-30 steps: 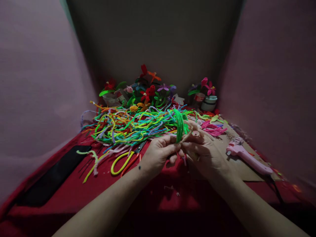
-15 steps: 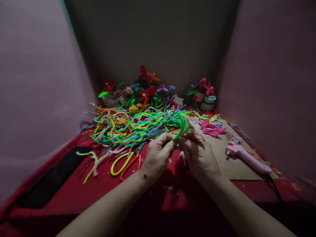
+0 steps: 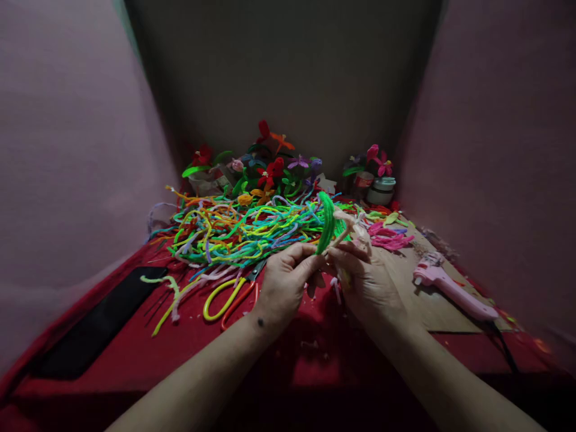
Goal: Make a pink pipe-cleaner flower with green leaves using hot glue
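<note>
My left hand pinches the lower end of a bright green pipe cleaner that curves upward above my fingers. My right hand is closed beside it, gripping the same piece together with a pale pink flower-like bit on a thin stem. Both hands hover just above the red cloth, at the near edge of a big heap of coloured pipe cleaners.
Scissors with yellow and orange handles lie left of my hands. A black flat object sits at the left. A pink glue gun rests on brown cardboard at right. Finished pipe-cleaner flowers and a small jar stand at the back.
The green pipe cleaner tilted right and back upright as my fingers worked its base. My hands shifted slightly; the pale pink bit shows again at my right fingertips.
</note>
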`<action>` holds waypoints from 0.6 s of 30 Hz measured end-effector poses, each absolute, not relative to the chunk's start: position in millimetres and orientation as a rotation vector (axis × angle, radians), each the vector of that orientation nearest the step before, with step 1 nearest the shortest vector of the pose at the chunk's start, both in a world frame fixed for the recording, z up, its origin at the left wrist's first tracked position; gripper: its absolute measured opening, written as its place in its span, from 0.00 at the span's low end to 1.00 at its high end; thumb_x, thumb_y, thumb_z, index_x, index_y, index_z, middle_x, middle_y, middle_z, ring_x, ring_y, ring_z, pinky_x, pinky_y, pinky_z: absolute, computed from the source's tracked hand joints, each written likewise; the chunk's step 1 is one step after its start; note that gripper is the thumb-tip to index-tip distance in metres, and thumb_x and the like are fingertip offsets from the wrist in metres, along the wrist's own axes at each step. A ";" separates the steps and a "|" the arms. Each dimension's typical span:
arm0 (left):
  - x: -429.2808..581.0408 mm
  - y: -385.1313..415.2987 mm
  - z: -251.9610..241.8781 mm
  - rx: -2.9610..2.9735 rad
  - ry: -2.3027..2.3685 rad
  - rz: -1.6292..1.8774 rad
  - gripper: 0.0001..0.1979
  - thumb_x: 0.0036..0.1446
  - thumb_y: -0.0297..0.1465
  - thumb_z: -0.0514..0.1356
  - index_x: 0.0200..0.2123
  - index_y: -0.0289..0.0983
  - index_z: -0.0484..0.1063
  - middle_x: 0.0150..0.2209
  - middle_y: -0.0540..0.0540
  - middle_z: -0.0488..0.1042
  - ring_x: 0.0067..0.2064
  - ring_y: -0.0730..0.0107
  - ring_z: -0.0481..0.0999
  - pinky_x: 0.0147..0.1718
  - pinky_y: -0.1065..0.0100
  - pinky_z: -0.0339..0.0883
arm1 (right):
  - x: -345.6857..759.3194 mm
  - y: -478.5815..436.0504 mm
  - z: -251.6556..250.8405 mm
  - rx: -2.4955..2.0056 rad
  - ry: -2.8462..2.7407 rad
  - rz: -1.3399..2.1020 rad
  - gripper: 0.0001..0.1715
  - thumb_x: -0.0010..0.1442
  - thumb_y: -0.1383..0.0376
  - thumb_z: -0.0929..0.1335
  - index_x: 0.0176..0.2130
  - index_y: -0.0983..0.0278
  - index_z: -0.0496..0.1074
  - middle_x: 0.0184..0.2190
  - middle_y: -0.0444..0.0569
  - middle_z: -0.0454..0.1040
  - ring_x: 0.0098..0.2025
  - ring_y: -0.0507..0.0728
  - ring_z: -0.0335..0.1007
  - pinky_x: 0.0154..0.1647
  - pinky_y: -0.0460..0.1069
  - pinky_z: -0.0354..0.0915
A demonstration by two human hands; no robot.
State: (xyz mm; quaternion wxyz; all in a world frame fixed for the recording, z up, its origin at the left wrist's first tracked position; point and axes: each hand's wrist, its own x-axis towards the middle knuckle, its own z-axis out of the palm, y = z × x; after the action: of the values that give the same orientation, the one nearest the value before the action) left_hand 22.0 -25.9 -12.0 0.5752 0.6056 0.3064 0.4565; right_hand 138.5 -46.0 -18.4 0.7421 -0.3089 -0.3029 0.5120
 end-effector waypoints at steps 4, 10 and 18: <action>23.2 -28.6 -19.5 1.788 0.866 1.333 0.05 0.52 0.30 0.57 0.32 0.36 0.71 0.22 0.52 0.68 0.22 0.79 0.64 0.23 0.75 0.59 | 131.7 -43.8 -19.3 -0.624 -0.602 1.148 0.09 0.40 0.73 0.72 0.24 0.62 0.71 0.26 0.40 0.71 0.28 0.50 0.65 0.29 0.45 0.62; 21.0 -22.8 -16.4 1.592 0.828 1.152 0.05 0.53 0.30 0.56 0.30 0.36 0.69 0.20 0.54 0.62 0.19 0.82 0.56 0.18 0.77 0.51 | 130.3 -45.7 -14.7 -0.594 -0.774 1.127 0.14 0.44 0.73 0.71 0.32 0.58 0.73 0.26 0.39 0.71 0.28 0.49 0.64 0.31 0.44 0.62; 12.7 -21.2 -0.3 1.013 0.415 0.723 0.05 0.53 0.30 0.57 0.29 0.33 0.65 0.20 0.56 0.59 0.15 0.88 0.43 0.13 0.80 0.41 | 143.0 -50.4 -15.7 -0.693 -0.818 1.198 0.07 0.41 0.70 0.73 0.28 0.63 0.76 0.27 0.44 0.74 0.29 0.50 0.67 0.35 0.46 0.63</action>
State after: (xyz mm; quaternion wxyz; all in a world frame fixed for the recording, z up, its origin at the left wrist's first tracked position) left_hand 12.7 -21.2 -0.3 0.7924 0.4711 0.1928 0.3361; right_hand 143.0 -50.4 -15.7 0.6939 -0.3102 -0.3665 0.5367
